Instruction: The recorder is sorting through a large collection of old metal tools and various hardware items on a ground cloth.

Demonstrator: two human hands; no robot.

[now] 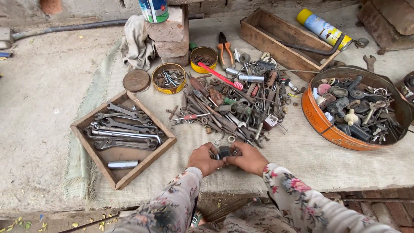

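My left hand (203, 159) and my right hand (248, 158) meet at the near edge of a burlap cloth (302, 159). Together they pinch a small dark metal part (224, 152) between the fingertips. Both arms wear floral sleeves. Just beyond the hands lies a heap of rusty tools and bolts (233, 105) with a red-handled brush (221, 77) on top. A few loose washers (224, 140) lie right in front of my fingers.
A wooden tray of spanners (123, 136) sits to the left. An orange round pan of parts (353, 108) is at right. Two yellow tins (169, 78), stacked bricks (170, 34), pliers (225, 48), a long wooden box (280, 41) and a spray can (321, 28) stand farther back.
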